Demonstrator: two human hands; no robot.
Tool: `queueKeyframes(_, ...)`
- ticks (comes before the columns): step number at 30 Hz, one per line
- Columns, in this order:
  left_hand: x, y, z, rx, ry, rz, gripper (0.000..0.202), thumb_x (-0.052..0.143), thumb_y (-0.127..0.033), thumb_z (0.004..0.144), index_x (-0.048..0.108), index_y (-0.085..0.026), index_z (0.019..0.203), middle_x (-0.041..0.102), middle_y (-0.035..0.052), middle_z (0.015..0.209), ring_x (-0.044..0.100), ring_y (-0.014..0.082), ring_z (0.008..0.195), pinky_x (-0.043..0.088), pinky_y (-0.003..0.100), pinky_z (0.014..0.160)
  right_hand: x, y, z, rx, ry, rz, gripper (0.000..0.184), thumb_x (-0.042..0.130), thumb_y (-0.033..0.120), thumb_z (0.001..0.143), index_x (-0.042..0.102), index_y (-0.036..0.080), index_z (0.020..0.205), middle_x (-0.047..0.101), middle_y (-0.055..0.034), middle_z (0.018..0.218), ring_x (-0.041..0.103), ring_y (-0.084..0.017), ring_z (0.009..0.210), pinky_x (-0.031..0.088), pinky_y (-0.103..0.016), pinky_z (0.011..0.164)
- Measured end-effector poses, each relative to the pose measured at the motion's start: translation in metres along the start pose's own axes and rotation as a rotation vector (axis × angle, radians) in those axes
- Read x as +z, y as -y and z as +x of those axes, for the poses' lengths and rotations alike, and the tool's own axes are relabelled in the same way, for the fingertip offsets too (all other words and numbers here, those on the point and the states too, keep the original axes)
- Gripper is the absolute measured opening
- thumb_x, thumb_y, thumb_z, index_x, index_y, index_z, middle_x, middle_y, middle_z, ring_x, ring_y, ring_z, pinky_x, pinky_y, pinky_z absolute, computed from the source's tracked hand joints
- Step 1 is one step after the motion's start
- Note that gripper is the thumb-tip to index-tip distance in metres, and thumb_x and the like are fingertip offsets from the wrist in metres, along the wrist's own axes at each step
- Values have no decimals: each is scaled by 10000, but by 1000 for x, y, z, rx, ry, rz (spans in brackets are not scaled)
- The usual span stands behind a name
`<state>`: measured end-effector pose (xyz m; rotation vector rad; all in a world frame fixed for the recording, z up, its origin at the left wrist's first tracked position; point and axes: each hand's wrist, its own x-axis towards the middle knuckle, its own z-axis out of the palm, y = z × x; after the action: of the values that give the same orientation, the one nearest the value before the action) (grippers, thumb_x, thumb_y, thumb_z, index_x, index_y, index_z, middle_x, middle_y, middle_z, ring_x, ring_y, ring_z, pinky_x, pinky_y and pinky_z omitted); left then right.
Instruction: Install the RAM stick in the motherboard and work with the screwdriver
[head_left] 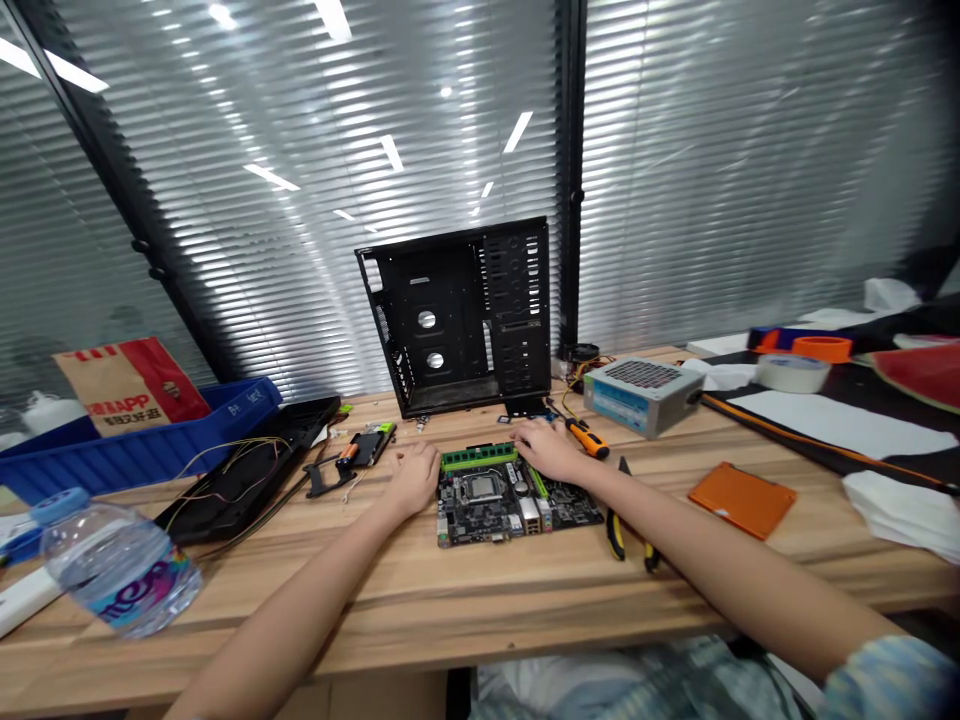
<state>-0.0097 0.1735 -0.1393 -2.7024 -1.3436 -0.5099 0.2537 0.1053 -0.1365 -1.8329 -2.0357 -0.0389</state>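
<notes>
Head view: the left hand and right hand are placed at either end of a green RAM stick, though whether it is gripped cannot be told; it is set along a slot of the motherboard, where a CPU is already seated; behind the motherboard, a black PC case frame is stood upright, the board not yet mounted
</notes>
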Motion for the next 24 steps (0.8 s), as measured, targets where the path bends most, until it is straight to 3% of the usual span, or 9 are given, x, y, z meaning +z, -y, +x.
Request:
queueKeyframes(10,-4,-2,-1,26,26,6,359,223,-293,997,550,-194,886,618,81,981,569,233,966,349,393,816,-3,3,-2,-22,25,-30,319,332,251,954,621,226,1086,613,-86,1223,486,-264,1103,313,-432,894)
queueKeyframes(24,-2,1,1,1,24,15,364,224,-305,996,551,-193,882,623,83,1003,551,236,1000,329,406,833,-5,2,-4,-19,3,-74,264,355,260,941,612,205,920,618,-79,1168,488,-247,1047,310,-404,842)
